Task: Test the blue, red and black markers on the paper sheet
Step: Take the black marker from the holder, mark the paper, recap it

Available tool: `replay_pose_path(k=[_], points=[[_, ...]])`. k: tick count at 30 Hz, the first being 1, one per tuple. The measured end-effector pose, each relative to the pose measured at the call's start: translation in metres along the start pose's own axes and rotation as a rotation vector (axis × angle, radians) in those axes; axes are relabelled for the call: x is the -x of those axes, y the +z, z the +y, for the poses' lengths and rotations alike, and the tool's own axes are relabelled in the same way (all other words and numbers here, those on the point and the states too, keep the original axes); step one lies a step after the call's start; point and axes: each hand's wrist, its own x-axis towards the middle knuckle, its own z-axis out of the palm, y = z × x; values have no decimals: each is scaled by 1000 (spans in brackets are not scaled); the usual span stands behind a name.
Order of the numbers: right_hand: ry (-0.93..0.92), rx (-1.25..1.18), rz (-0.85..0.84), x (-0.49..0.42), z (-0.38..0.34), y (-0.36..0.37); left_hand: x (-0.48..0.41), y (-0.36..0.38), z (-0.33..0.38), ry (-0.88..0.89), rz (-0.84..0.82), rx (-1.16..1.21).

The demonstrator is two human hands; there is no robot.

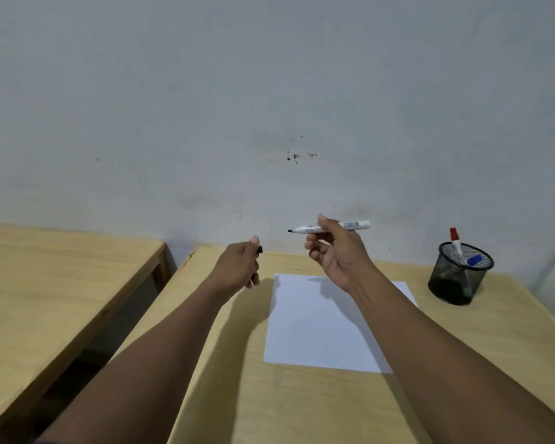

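So the right hand (334, 251) has its thumb and fingertips pinched around the middle of the black marker (329, 228), barrel lying roughly level up in the air, dark tip pointing left and bare, no cap on it. The left hand (237, 267) is curled shut around what looks like the black cap (260, 249), only a little dark end of it peeking out past the thumb, so I'm fairly sure that's the cap but can't see much of it. The two hands are apart, both held up above the far edge of the wooden desk (302, 405). Below and between them lies the paper sheet (321, 331), flat on the desk, and it looks basically blank apart from some tiny marks up in the top left corner that are too small to read. Off to the right there's a black mesh pen cup (458, 277) with the red marker (455, 240) standing up in it and the blue marker (474, 260) leaning inside, both capped. My read: this is the black marker step, uncapped and ready. The next move would be tilting the tip down and bringing it onto a bare bit of the sheet for a stroke, with the sheet loose enough that it might slide.
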Motion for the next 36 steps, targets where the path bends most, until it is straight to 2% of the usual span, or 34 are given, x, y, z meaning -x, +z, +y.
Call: replay_pose_path(k=[2,4,12,20,36], points=[[12,53,-12,-8,0,-9,4,7,-21,96,21,-259],[28,134,1,-16,7,-12,10,23,-36,154,46,-355],[-64,608,129,-51,62,-13,11,50,-68,134,167,-271],[-118,741,187,-67,97,-20,2,51,-75,90,200,-263],[-121,702,146,-75,108,-27,2,53,-72,13,198,-230]])
